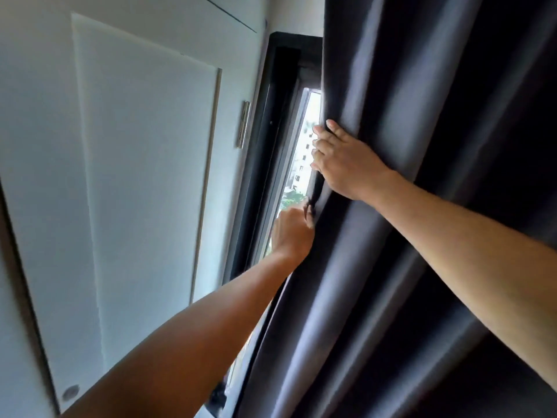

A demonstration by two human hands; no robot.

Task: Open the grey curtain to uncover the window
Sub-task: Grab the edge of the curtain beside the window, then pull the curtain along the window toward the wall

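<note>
Grip: my left hand and right hand clutch the heavy grey pleated fabric curtain edge.
Direction: bright window strip left of both; curtain bulk hangs right.

Bright daylight thru a narrow strip of window, room otherwise dim.
White panelled wall on left w/ thin wood-toned trim & a metal handle; black window frame beside it; buildings & greenery outside; small round fitting low on the panel.
</note>
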